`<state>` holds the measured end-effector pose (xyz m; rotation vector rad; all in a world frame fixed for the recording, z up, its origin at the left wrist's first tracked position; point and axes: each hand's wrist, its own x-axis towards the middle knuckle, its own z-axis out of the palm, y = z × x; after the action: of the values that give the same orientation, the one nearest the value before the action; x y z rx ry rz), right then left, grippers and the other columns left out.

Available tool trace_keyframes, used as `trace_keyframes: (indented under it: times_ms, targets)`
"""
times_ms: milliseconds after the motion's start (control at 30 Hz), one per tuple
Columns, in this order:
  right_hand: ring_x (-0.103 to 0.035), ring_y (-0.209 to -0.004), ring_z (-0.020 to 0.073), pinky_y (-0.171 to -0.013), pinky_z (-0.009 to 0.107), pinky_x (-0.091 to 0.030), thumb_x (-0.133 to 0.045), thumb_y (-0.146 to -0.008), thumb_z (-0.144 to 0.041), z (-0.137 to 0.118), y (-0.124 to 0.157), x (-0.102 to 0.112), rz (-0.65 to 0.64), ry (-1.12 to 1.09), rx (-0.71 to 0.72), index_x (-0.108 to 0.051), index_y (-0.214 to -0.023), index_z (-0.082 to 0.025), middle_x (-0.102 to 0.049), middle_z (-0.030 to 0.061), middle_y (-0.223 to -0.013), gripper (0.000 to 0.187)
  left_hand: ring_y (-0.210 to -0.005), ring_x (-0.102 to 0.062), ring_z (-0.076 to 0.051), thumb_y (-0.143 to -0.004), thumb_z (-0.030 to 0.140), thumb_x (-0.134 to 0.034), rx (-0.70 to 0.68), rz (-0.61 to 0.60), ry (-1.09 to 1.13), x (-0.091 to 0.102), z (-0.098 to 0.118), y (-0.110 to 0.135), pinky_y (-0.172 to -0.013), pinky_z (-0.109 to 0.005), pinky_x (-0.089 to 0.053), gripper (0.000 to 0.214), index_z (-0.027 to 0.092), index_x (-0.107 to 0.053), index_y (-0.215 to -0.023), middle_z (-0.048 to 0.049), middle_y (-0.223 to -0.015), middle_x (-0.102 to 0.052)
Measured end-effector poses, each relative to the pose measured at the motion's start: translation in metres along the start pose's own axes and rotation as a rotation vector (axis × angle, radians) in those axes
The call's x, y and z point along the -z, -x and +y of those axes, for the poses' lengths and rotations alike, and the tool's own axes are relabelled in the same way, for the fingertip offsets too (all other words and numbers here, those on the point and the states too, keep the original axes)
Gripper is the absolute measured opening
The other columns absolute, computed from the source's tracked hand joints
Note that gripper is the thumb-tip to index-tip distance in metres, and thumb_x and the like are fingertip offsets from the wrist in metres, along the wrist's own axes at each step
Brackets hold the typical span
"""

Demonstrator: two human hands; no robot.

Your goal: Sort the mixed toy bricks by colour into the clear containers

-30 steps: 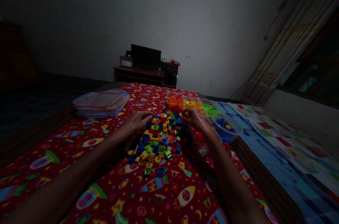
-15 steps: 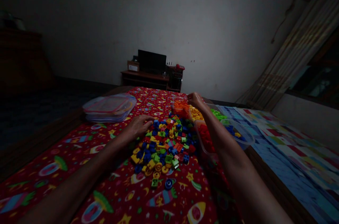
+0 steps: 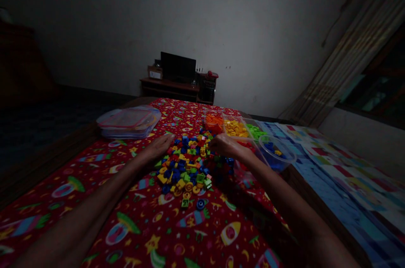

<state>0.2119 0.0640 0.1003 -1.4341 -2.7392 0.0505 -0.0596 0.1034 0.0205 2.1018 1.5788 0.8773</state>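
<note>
A loose pile of small toy building bricks (image 3: 182, 166) in blue, yellow, green, red and orange lies on a red patterned cloth (image 3: 152, 213). At the pile's upper left edge rests my left hand (image 3: 160, 145), its fingers stretched low beside the bricks. My right hand (image 3: 224, 144) is over the pile's right side with curled fingers; their tips are dark, and whatever they hold is hidden. Just beyond it stand clear tubs of orange bricks (image 3: 214, 123), yellow bricks (image 3: 236, 128) and green bricks (image 3: 255, 131). My right forearm partly covers a tub of red bricks (image 3: 248, 146).
A round clear tub (image 3: 289, 156) with blue bricks and some yellow stands at the right. Stacked clear lids (image 3: 128, 122) lie at the left. Blue checked bedding (image 3: 319, 175) spreads on the right. A desk with a monitor (image 3: 178, 66) is against the far wall.
My right hand has come back from above the orange and yellow tubs to the pile's right side. My left hand stays at the pile's left edge. The view has shifted slightly.
</note>
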Motion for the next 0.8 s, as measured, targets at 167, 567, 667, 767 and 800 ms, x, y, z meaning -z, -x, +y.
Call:
trace_keyframes:
  times_ms: [167, 567, 667, 767, 800]
  targets:
    - [-0.061, -0.073, 0.0173, -0.061, 0.024, -0.039, -0.047, -0.084, -0.014, -0.017, 0.002, -0.022, -0.102, 0.285, -0.039, -0.071, -0.088, -0.012, -0.068, 0.013, -0.082, 0.024, -0.118, -0.054, -0.027, -0.083, 0.062, -0.031, -0.006, -0.028, 0.059, -0.009, -0.005, -0.002, -0.099, -0.036, -0.043, 0.062, 0.018, -0.062, -0.115, -0.0106, -0.126, -0.062]
    - [-0.059, -0.084, 0.0145, -0.069, 0.021, -0.039, -0.049, -0.086, -0.012, -0.006, 0.013, -0.029, -0.066, 0.191, 0.079, -0.064, -0.099, -0.009, -0.066, 0.0114, -0.094, 0.021, -0.116, -0.056, -0.028, -0.084, 0.053, -0.027, -0.149, -0.049, 0.02, -0.025, 0.008, 0.0, -0.1, -0.041, -0.043, 0.067, 0.009, -0.054, -0.126, -0.0163, -0.128, -0.058]
    - [-0.056, -0.068, 0.0115, -0.057, 0.021, -0.034, -0.048, -0.086, -0.012, -0.009, 0.009, -0.025, -0.252, 0.196, 0.168, -0.066, -0.092, -0.009, -0.067, 0.0099, -0.083, 0.02, -0.116, -0.055, -0.028, -0.083, 0.052, -0.027, -0.159, -0.033, 0.011, -0.026, 0.005, 0.0, -0.101, -0.041, -0.042, 0.064, 0.012, -0.057, -0.123, -0.0141, -0.128, -0.059]
    - [-0.055, -0.062, 0.0106, -0.054, 0.022, -0.031, -0.044, -0.087, -0.011, -0.015, 0.005, -0.028, -0.334, 0.223, 0.213, -0.068, -0.091, -0.009, -0.068, 0.0106, -0.08, 0.025, -0.116, -0.055, -0.027, -0.083, 0.053, -0.027, -0.173, -0.026, 0.006, -0.027, 0.003, -0.001, -0.102, -0.041, -0.042, 0.063, 0.013, -0.059, -0.12, -0.0128, -0.128, -0.06]
    - [-0.055, -0.062, 0.0106, -0.054, 0.022, -0.031, -0.043, -0.087, -0.01, -0.017, 0.004, -0.028, -0.341, 0.225, 0.219, -0.069, -0.091, -0.009, -0.068, 0.0108, -0.081, 0.025, -0.116, -0.055, -0.027, -0.083, 0.054, -0.027, -0.175, -0.023, 0.005, -0.027, 0.002, -0.001, -0.102, -0.041, -0.042, 0.063, 0.014, -0.06, -0.119, -0.0127, -0.127, -0.06]
